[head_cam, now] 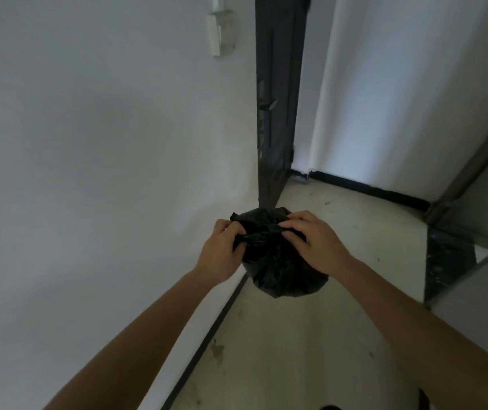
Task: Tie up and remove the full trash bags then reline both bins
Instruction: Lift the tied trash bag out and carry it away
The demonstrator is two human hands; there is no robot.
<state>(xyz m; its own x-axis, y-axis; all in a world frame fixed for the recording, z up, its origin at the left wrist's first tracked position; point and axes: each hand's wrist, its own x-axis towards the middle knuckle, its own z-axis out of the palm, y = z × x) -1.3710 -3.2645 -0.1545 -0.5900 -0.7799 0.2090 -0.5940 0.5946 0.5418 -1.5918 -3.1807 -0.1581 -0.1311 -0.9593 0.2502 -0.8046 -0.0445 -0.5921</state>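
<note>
A full black trash bag (281,270) hangs in the air above the pale floor, close to the white wall on the left. My left hand (222,250) pinches a twisted strip of the bag's top at its left side. My right hand (313,244) grips the gathered plastic on the right of the bag's neck, fingers curled into it. The bag's top is bunched between the two hands. No bin is in view.
A white wall (88,173) runs along the left with a dark baseboard (207,341). A dark door edge (275,128) stands ahead. A metal-framed panel (467,232) lies to the right, with something black (447,261) behind it. The floor (310,350) is stained.
</note>
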